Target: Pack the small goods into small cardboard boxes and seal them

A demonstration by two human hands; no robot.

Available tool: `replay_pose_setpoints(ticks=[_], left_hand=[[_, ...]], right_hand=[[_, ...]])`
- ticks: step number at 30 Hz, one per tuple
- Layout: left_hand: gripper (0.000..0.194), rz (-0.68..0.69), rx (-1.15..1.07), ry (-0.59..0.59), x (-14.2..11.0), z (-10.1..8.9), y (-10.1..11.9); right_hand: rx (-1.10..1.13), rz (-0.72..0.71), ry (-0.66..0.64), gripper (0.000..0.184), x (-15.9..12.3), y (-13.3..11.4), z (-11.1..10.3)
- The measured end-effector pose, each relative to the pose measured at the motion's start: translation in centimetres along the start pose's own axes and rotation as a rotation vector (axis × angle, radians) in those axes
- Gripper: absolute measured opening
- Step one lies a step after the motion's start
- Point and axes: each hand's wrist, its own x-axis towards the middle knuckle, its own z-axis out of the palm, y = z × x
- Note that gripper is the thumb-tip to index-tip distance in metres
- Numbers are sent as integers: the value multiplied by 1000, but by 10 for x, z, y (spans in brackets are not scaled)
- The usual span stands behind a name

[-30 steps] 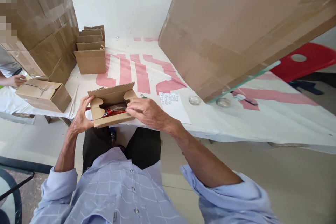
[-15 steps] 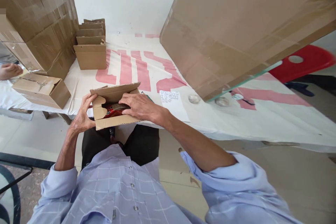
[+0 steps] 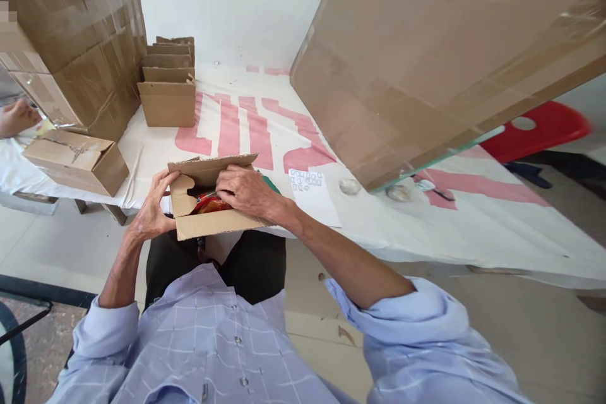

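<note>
An open cardboard box point(image 3: 222, 226) is tilted toward me at the table's near edge, its flaps standing up. My left hand point(image 3: 152, 211) grips its left end, thumb low and fingers on the upper edge. Inside lie shiny red plastic packets point(image 3: 208, 204), partly hidden by the box and my right hand. My right hand point(image 3: 250, 192) reaches over the right half of the box, its fingers curled down beside the packets; what the fingertips hold is hidden. Behind that hand, part of a green thing point(image 3: 269, 182) shows.
Several open boxes point(image 3: 168, 104) stand in a row at the back left, beside a stack of taped cartons point(image 3: 95, 44). A closed box point(image 3: 78, 158) sits at left, near another person's hand point(image 3: 19, 118). Right of me are a marked paper sheet point(image 3: 312, 196) and a large cardboard panel point(image 3: 426, 69).
My right hand has moved from the box's right end farther over its inside, and its fingers have curled again after being spread. The box has shifted slightly right, still in my left hand.
</note>
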Motion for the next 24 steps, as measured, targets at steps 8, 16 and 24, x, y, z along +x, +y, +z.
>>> replay_pose_setpoints(ticks=[8,16,24], left_hand=[[111,-3,-23,5,8,1,-8],[118,-78,-21,42,12,-4,-12],[115,-46,47,98,15,-10,-3]], right_hand=[[307,17,412,21,-5,16,-9],[777,234,585,25,-8,18,-29],[1237,417,743,41,3,22,-33]])
